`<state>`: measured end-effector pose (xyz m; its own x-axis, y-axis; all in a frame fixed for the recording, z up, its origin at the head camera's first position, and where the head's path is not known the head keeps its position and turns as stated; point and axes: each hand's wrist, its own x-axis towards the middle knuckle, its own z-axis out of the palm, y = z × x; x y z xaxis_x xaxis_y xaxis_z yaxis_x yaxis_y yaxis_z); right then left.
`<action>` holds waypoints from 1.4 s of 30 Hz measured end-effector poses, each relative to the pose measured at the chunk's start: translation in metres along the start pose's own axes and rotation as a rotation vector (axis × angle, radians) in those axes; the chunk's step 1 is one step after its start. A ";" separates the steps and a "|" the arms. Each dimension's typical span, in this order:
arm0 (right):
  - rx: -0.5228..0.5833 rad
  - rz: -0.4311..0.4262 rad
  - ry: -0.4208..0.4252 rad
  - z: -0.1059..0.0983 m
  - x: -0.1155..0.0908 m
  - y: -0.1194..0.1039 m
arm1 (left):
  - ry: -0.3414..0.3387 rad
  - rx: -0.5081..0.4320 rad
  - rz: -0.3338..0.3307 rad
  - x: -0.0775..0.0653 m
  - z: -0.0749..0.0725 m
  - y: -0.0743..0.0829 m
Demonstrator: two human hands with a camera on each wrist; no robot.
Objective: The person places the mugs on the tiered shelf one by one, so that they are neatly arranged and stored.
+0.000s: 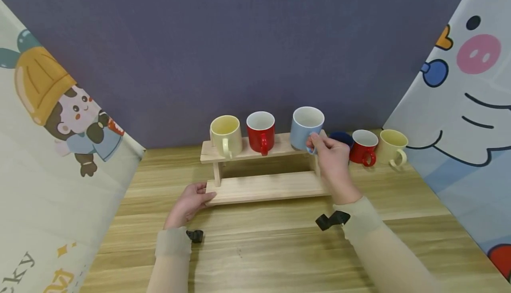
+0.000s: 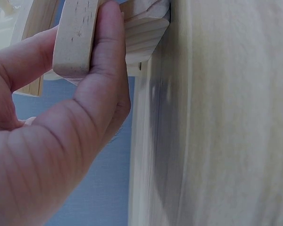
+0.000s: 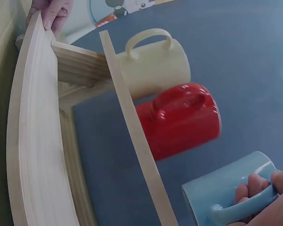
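My right hand [image 1: 334,158] grips the handle of a light blue mug [image 1: 302,131] at the right end of a two-tier wooden rack [image 1: 267,189]. In the right wrist view a small gap shows between the light blue mug [image 3: 226,188] and the upper board [image 3: 137,132]. With thumb and fingers, my left hand [image 1: 191,201] pinches the left end of the lower board. A pale yellow mug [image 1: 231,140] and a red mug [image 1: 261,140] stand upright on the upper board, handles facing me.
Right of the rack, a dark blue mug [image 1: 341,138], partly hidden behind my right hand, a second red mug [image 1: 362,148] and a second yellow mug [image 1: 390,149] stand on the wood-grain table [image 1: 255,248]. A dark blue-grey wall [image 1: 255,53] rises behind; printed panels flank both sides.
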<state>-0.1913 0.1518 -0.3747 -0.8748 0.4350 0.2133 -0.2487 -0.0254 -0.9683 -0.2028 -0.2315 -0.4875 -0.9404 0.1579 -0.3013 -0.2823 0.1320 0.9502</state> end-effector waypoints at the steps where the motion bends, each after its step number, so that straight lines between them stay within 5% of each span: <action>1: -0.012 -0.007 0.003 0.004 0.001 0.001 | 0.000 -0.001 -0.002 0.000 0.000 0.000; 17: -0.059 0.010 -0.028 0.027 0.006 0.018 | 0.002 0.000 0.002 0.002 0.001 -0.001; 30: -0.062 0.055 -0.093 0.023 0.012 0.022 | -0.001 0.004 0.005 -0.001 0.001 0.000; 42: -0.244 0.081 -0.190 0.003 0.016 0.017 | 0.000 0.002 -0.001 0.000 0.000 -0.001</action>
<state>-0.2105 0.1553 -0.3871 -0.9555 0.2637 0.1322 -0.0878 0.1734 -0.9809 -0.2029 -0.2314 -0.4885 -0.9401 0.1582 -0.3020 -0.2826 0.1336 0.9499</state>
